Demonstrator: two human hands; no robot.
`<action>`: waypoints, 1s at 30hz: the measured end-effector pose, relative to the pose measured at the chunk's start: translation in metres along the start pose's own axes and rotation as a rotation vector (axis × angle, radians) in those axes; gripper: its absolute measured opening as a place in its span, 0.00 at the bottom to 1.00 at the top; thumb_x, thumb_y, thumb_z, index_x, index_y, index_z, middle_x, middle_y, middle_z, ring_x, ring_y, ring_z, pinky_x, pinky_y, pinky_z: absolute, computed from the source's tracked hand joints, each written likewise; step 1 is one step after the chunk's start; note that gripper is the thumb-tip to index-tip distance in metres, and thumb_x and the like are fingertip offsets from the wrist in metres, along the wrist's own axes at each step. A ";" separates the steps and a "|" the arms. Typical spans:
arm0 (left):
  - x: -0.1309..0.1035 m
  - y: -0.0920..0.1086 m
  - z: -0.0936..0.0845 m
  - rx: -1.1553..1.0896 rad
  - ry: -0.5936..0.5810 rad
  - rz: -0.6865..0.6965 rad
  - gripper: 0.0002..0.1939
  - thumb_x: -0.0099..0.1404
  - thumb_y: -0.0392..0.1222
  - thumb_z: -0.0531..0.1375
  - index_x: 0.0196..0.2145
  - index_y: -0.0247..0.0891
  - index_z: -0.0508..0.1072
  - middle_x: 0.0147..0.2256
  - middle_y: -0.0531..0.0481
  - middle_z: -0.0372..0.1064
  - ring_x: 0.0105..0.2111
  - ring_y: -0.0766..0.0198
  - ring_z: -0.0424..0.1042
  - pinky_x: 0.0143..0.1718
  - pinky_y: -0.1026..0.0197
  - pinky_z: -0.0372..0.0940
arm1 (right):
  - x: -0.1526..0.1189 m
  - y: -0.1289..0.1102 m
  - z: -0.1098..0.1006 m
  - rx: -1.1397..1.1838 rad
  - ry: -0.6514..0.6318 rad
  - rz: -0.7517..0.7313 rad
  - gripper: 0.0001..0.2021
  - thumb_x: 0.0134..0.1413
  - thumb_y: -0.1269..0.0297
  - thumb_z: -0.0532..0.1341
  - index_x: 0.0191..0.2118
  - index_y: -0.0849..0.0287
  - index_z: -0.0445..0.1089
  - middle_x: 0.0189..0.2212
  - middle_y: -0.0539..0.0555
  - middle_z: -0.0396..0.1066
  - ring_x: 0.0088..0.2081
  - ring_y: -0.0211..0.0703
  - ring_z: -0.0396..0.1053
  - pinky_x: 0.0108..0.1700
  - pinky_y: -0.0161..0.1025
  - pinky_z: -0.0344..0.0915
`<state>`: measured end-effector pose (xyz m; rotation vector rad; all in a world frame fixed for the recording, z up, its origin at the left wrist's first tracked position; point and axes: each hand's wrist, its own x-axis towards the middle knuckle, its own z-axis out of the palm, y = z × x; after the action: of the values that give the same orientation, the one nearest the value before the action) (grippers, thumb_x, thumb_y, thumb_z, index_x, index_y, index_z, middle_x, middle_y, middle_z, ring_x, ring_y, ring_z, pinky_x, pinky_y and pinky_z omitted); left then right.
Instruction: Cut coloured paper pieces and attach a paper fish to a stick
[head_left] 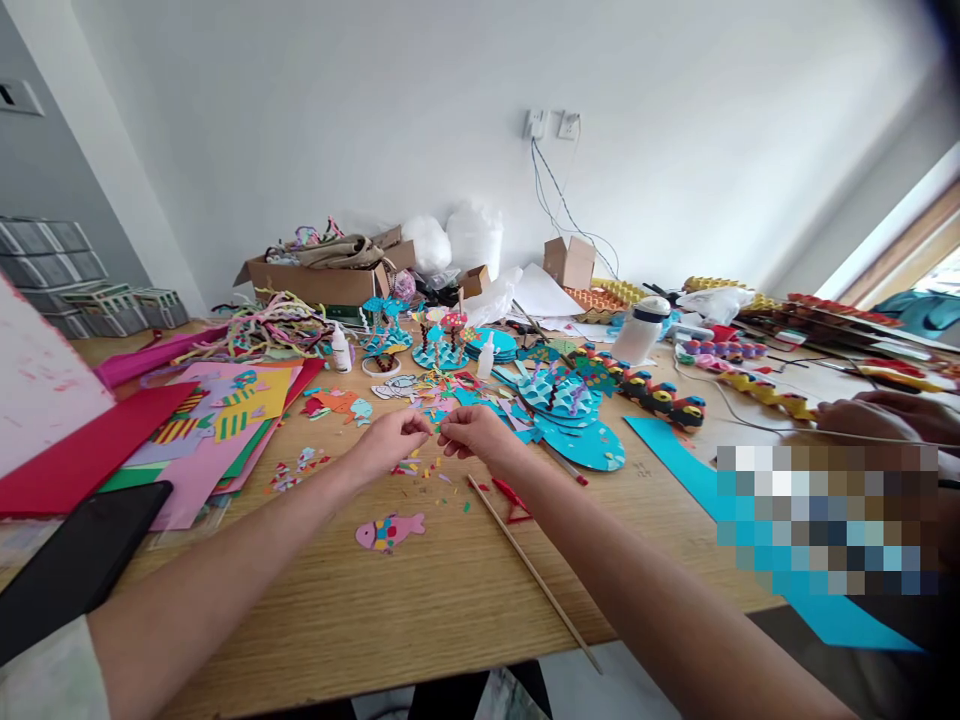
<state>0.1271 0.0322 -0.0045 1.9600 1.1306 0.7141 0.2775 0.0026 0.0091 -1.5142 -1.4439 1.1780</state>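
Observation:
My left hand and my right hand meet over the middle of the wooden table, fingertips pinched close together. Anything between those fingers is hidden or too small to name. Small paper scraps lie beneath and around both hands. Nearer to me rests a pink paper fish with coloured spots on its body. A thin wooden stick slants under my right forearm towards the table's front edge, beside a red bent piece. Orange and blue paper fish lie left of my hands.
Coloured paper sheets and a black phone lie at left. Glue bottles, blue paper discs and egg-carton caterpillars stand farther back. At right, another person's hands are near a blue strip.

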 end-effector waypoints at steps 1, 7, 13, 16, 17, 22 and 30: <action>-0.002 0.004 0.001 -0.035 -0.018 -0.012 0.08 0.52 0.43 0.54 0.27 0.37 0.68 0.22 0.55 0.63 0.23 0.66 0.63 0.24 0.66 0.59 | -0.001 0.000 0.001 -0.017 0.012 -0.015 0.08 0.48 0.76 0.53 0.22 0.63 0.62 0.19 0.48 0.70 0.16 0.26 0.64 0.16 0.22 0.56; -0.009 0.014 0.003 -0.150 -0.016 -0.043 0.09 0.51 0.45 0.55 0.24 0.35 0.66 0.19 0.56 0.61 0.20 0.69 0.61 0.21 0.67 0.59 | -0.003 0.002 0.010 -0.151 0.054 -0.116 0.06 0.47 0.77 0.53 0.23 0.62 0.63 0.20 0.47 0.69 0.17 0.28 0.65 0.15 0.22 0.56; -0.014 0.021 0.005 -0.206 -0.040 -0.033 0.08 0.50 0.44 0.56 0.22 0.36 0.65 0.18 0.58 0.58 0.19 0.71 0.58 0.20 0.68 0.55 | -0.028 -0.004 -0.004 -0.294 0.147 -0.194 0.03 0.46 0.73 0.54 0.27 0.61 0.64 0.22 0.48 0.69 0.20 0.31 0.67 0.20 0.26 0.57; -0.023 0.023 0.003 -0.240 -0.061 -0.038 0.09 0.51 0.45 0.56 0.23 0.36 0.64 0.18 0.58 0.58 0.18 0.72 0.58 0.19 0.69 0.54 | -0.073 -0.002 -0.038 -0.535 0.382 -0.230 0.04 0.49 0.66 0.55 0.31 0.58 0.65 0.25 0.49 0.69 0.25 0.35 0.67 0.25 0.30 0.56; -0.026 0.023 0.001 -0.259 -0.069 -0.044 0.09 0.51 0.46 0.56 0.23 0.36 0.64 0.18 0.58 0.58 0.18 0.72 0.58 0.19 0.69 0.54 | -0.092 0.002 -0.052 -0.722 0.467 -0.196 0.05 0.50 0.65 0.54 0.31 0.57 0.66 0.25 0.49 0.69 0.27 0.38 0.67 0.26 0.31 0.56; -0.033 0.015 0.000 -0.371 -0.104 -0.144 0.11 0.48 0.47 0.59 0.23 0.37 0.64 0.19 0.57 0.61 0.19 0.71 0.60 0.21 0.68 0.56 | -0.172 0.047 -0.098 -1.190 0.297 0.276 0.06 0.49 0.64 0.54 0.30 0.57 0.67 0.32 0.56 0.70 0.34 0.45 0.67 0.29 0.35 0.54; -0.041 0.021 0.015 -0.457 -0.138 -0.194 0.11 0.46 0.45 0.60 0.24 0.36 0.65 0.18 0.58 0.61 0.18 0.73 0.59 0.22 0.68 0.56 | -0.174 0.065 -0.093 -1.235 0.219 0.354 0.10 0.51 0.68 0.49 0.31 0.61 0.67 0.31 0.61 0.71 0.34 0.49 0.68 0.30 0.37 0.55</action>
<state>0.1298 -0.0157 0.0003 1.4706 0.9576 0.6541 0.3944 -0.1689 0.0007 -2.6757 -1.8891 0.1357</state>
